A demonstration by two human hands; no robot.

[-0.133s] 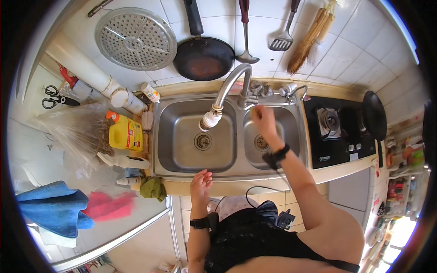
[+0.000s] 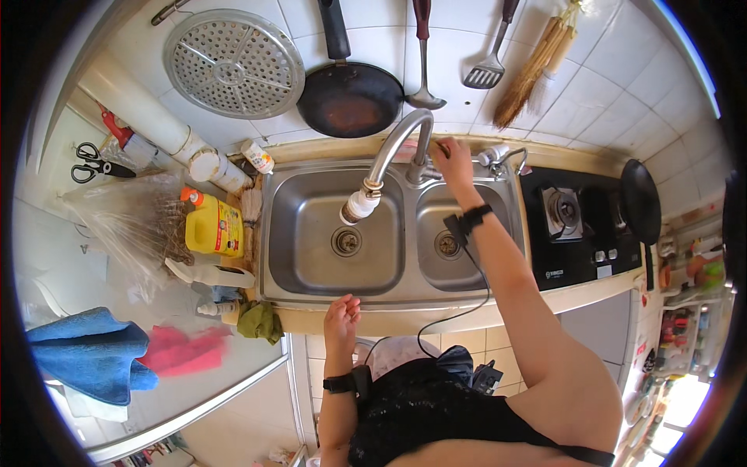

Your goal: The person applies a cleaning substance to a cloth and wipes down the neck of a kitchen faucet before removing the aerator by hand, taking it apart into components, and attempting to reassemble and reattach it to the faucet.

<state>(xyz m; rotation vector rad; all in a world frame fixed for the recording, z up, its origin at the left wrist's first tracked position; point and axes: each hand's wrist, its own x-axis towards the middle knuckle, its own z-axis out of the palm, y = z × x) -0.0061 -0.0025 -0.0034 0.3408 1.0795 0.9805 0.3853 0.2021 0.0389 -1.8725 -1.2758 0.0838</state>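
Note:
My right hand [image 2: 453, 165] reaches over the small right basin [image 2: 450, 274] to the ledge behind it, just right of the curved faucet [image 2: 398, 134]. Its fingers are closed around or onto something dark and small, mostly hidden by the hand, where grey lumpy scrubbers lay. Before the front rim of the large left basin [image 2: 336, 279], my left hand [image 2: 342, 317] hangs with loosely bent fingers and nothing in it. Each wrist wears a black strap with a small device, and a cable runs from the right one.
Left of the sink stand a yellow bottle [image 2: 214, 226], a white bottle [image 2: 210, 274] and a green cloth [image 2: 261, 323]. On the right is a black gas stove [image 2: 564, 249] with a dark pan [image 2: 640, 201]. A frying pan [image 2: 350, 100] hangs on the wall.
My right hand has moved away from above the small basin, up to the back ledge beside the faucet, covering the scrubbers there. The left hand stays nearly in place.

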